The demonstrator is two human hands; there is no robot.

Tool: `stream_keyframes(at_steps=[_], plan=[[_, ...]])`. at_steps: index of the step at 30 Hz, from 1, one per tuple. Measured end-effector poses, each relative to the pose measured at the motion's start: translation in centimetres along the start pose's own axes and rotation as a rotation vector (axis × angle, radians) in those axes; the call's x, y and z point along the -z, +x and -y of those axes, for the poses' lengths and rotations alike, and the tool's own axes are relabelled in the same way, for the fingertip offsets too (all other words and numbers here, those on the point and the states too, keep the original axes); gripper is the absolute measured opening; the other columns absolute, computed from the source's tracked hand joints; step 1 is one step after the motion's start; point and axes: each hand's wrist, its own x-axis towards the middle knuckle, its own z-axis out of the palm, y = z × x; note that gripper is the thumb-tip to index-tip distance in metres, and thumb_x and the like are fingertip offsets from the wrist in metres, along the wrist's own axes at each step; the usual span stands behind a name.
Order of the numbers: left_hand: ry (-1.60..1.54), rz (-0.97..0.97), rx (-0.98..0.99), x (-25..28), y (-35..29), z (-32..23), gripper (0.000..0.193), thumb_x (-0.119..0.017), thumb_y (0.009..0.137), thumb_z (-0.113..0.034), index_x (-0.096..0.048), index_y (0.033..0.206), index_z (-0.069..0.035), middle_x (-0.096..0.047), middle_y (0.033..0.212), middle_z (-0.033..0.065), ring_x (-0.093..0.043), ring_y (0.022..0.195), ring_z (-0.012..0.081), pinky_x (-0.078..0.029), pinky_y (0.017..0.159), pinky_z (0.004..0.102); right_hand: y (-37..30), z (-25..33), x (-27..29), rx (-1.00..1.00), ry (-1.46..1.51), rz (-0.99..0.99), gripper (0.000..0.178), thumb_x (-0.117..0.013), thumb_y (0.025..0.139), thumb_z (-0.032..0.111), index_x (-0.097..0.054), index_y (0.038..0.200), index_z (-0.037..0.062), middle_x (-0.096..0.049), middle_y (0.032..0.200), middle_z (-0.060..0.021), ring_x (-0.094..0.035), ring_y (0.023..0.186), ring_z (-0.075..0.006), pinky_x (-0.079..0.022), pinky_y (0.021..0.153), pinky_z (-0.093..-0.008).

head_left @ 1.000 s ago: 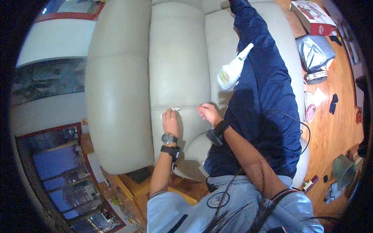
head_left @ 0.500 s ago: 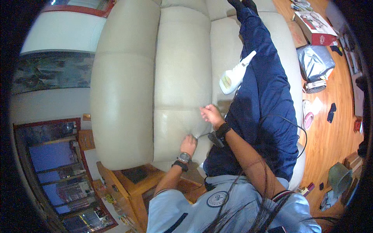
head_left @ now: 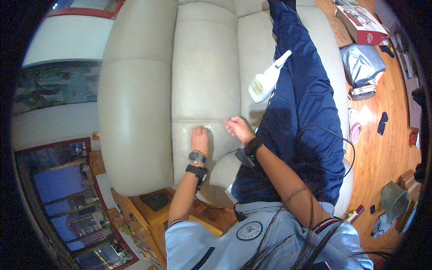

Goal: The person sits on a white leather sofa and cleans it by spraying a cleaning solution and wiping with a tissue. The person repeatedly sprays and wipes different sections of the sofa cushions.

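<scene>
I am pressing a small white cloth [head_left: 208, 128] against the sofa [head_left: 135, 112] back cushion, right at its horizontal seam, with my left hand [head_left: 199, 140] lying flat over it, fingers together. My right hand [head_left: 237, 129] is resting just beside it on the same cushion, fingers loosely curled and holding nothing. A white spray bottle [head_left: 266, 81] is lying further along the seat, against my blue trouser leg [head_left: 306, 99].

You have one cream sofa [head_left: 135, 112], one white spray bottle [head_left: 266, 81] at upper centre, two wrist devices [head_left: 197, 163] on one forearm, one cardboard box [head_left: 360, 22] upper right.
</scene>
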Motion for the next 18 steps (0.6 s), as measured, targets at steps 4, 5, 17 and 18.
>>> stream_keyframes(at_steps=[4,5,17,18], plan=[[0.104,0.161,-0.012,-4.4,-4.2,-2.9,0.017,-0.050,0.074,-0.004,-0.059,0.088,0.001,-0.056,0.093,0.0157,-0.054,0.089,0.0285,-0.047,0.079,0.0344,0.3,-0.2,0.6,-0.030,-0.080,0.072,0.023,-0.058,0.085,0.031,-0.053,0.085,0.0082,-0.056,0.074,0.0002,-0.051,0.064,-0.0084,-0.040,0.054,-0.0217],[0.100,0.109,-0.021,-5.4,-6.2,-3.8,0.019,-0.049,0.077,-0.007,-0.060,0.091,0.000,-0.057,0.096,0.0154,-0.054,0.090,0.0278,-0.047,0.078,0.0345,0.4,-0.3,0.6,-0.029,-0.084,0.058,0.023,-0.058,0.085,0.031,-0.053,0.085,0.0080,-0.056,0.074,0.0002,-0.051,0.064,-0.0084,-0.040,0.054,-0.0217],[-0.007,0.428,-0.310,-4.7,-8.2,-3.5,0.022,-0.052,0.075,-0.007,-0.061,0.094,0.000,-0.055,0.101,0.0114,-0.054,0.097,0.0268,-0.051,0.074,0.0351,1.2,-1.5,0.2,0.056,-0.109,0.035,0.027,-0.059,0.082,0.032,-0.057,0.077,0.0050,-0.057,0.066,-0.0017,-0.052,0.057,-0.0103,-0.041,0.051,-0.0248],[-0.045,0.361,-0.311,-4.3,-7.6,-3.3,0.019,-0.052,0.075,-0.008,-0.061,0.090,-0.001,-0.055,0.099,0.0108,-0.054,0.095,0.0258,-0.051,0.073,0.0343,1.4,-1.7,0.2,0.058,-0.119,0.025,0.028,-0.059,0.082,0.032,-0.057,0.077,0.0049,-0.057,0.065,-0.0017,-0.052,0.056,-0.0102,-0.041,0.051,-0.0248]])
